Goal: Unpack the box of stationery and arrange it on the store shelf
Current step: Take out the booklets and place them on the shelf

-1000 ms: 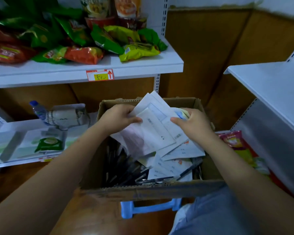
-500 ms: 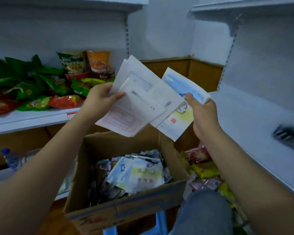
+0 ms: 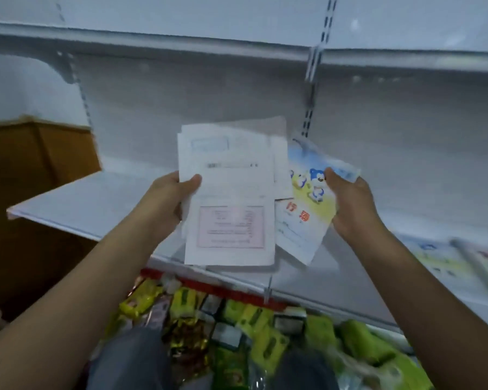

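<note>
My left hand (image 3: 168, 198) grips a stack of thin white booklets (image 3: 231, 198) by its left edge, thumb on the front cover. My right hand (image 3: 350, 204) pinches a colourful booklet (image 3: 304, 220) with a blue cartoon bear, fanned out to the right behind the white ones. Both are held upright in front of a white store shelf (image 3: 96, 204). Similar colourful booklets (image 3: 445, 260) lie flat on that shelf at the right. The cardboard box is out of view.
A second white shelf (image 3: 181, 43) runs overhead, with slotted uprights (image 3: 312, 88) on the back panel. Below the shelf edge lie several yellow and green snack packets (image 3: 254, 319). A brown wooden wall panel (image 3: 34, 170) stands at the left. My knees show at the bottom.
I lifted the booklets out of the cardboard box and turned right. The box and the snack shelf on the left left the view; the white shelf is now straight ahead.
</note>
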